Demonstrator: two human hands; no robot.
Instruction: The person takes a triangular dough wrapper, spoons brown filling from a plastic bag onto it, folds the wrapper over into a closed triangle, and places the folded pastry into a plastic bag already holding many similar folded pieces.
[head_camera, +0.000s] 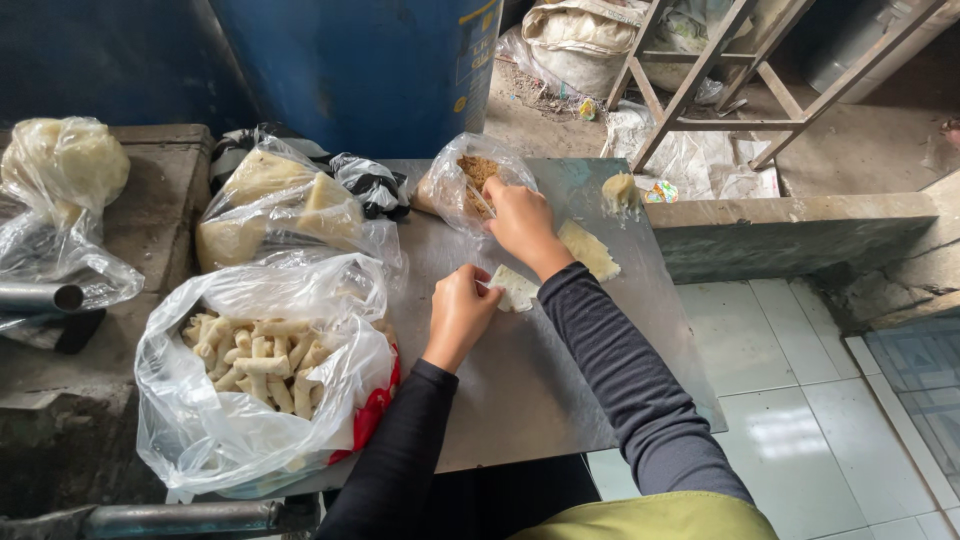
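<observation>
Right hand (522, 222) is up at centre frame, fingers reaching into the open bag of brown filling (470, 180), pinched on a bit of it as far as I can see. Left hand (460, 310) sits just below it, fingertips closed on the pale wrapper (516, 288) lying flat on the metal sheet (520, 400). The filling lies up-left of the wrapper, so the right hand is nearer. A second wrapper (590, 250) lies to the right.

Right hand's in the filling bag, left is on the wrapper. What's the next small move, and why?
Probably bring the right hand with a pinch of brown filling back to the wrapper. The left hand pins that wrapper flat on the metal sheet, and it shows no filling.
</observation>
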